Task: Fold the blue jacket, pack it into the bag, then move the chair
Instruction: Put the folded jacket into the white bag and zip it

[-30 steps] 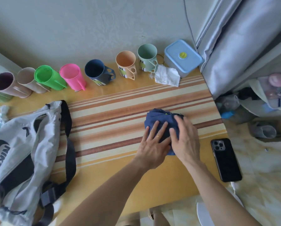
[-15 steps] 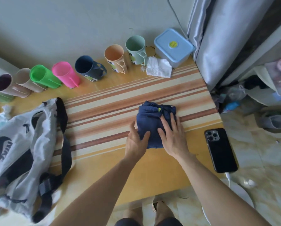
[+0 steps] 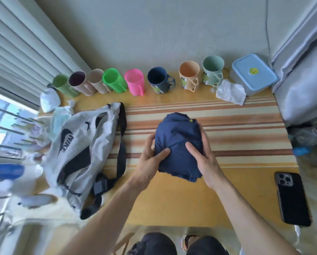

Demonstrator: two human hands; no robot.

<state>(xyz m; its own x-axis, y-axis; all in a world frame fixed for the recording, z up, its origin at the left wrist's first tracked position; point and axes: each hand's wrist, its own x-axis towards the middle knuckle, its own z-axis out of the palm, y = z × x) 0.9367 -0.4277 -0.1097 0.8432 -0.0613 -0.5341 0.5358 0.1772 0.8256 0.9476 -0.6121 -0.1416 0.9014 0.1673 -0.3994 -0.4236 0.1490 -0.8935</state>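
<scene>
The blue jacket (image 3: 178,142) is folded into a compact bundle over the striped middle of the yellow table (image 3: 172,203). My left hand (image 3: 151,159) grips its left side, thumb on top. My right hand (image 3: 202,157) grips its right side, thumb pressed on the cloth. The bundle looks tilted, its near edge raised off the table. A white and black sports bag (image 3: 80,150) lies crumpled to the left, about a hand's width from the jacket. No chair is clearly visible.
Several coloured cups (image 3: 133,82) line the wall at the back. A blue-lidded box (image 3: 253,73) and crumpled tissue (image 3: 229,92) sit back right. A black phone (image 3: 292,197) lies near the right front edge. Curtain (image 3: 305,74) hangs at right; clutter at left.
Both hands shifted from pressing on top of the jacket to gripping its sides. The bundle now looks lifted at its near edge. The camera view swung left, showing more of the bag.
</scene>
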